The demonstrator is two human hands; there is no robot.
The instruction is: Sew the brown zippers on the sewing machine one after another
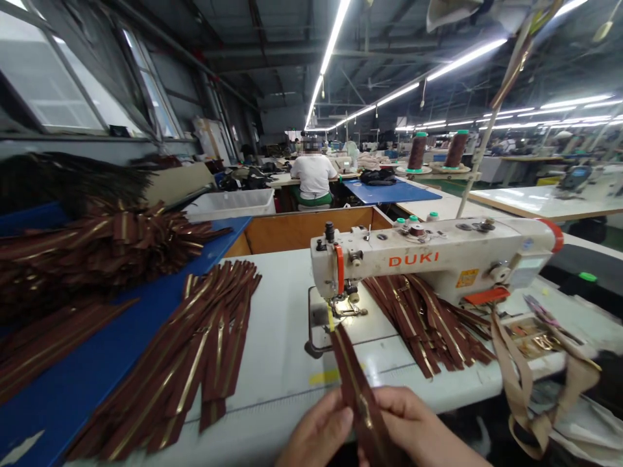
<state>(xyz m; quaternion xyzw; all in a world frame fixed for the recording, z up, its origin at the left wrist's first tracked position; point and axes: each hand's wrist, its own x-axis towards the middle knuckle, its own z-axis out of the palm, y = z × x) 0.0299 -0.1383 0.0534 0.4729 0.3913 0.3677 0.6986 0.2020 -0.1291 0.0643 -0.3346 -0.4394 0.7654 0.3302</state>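
Big sewing floor under strip lights. At the near edge of the white bench (272,363), the left grip (316,433) and right grip (413,421) are both pinched on a brown zipper (363,395) with brass-coloured teeth, held just above the bench. Looks light, and the tape should flop, while the teeth seem stiffer and maybe slick, so I'd hold the tape right beside them. A left pile (195,344) sits nearby, a right pile (423,321) lies under the DUKI sewing machine (433,256)'s arm, and a co-worker (314,178) sits well beyond.
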